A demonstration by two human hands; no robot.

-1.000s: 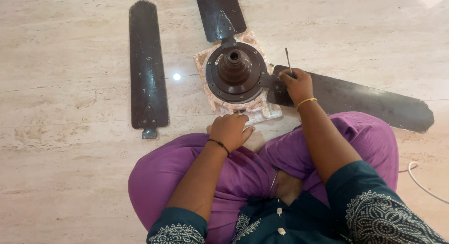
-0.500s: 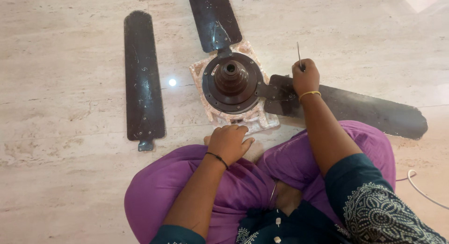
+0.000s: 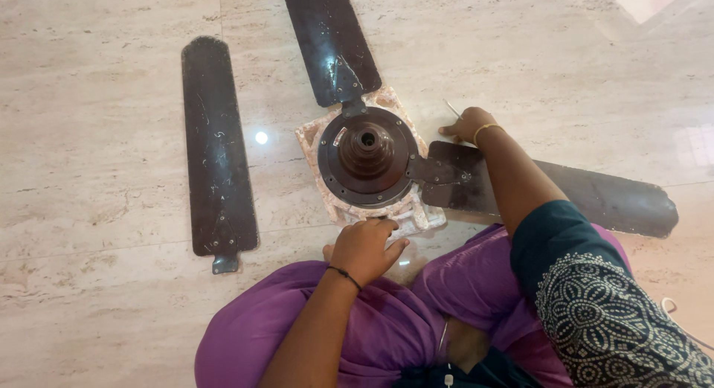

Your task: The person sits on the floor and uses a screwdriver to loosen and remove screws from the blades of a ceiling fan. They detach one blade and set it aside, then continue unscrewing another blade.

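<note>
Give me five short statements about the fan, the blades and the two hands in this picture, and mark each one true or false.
1. One detached blade lies on the floor, apart from the fan motor. True.
2. The right hand rests on top of the motor. False: it is on the floor beyond the attached blade, holding a thin metal tool.
3. The left hand is at the near edge of the white block under the motor. True.
4. Four blades are bolted to the motor. False: two are attached.
5. The motor sits directly on the bare floor. False: it rests on the white block.
</note>
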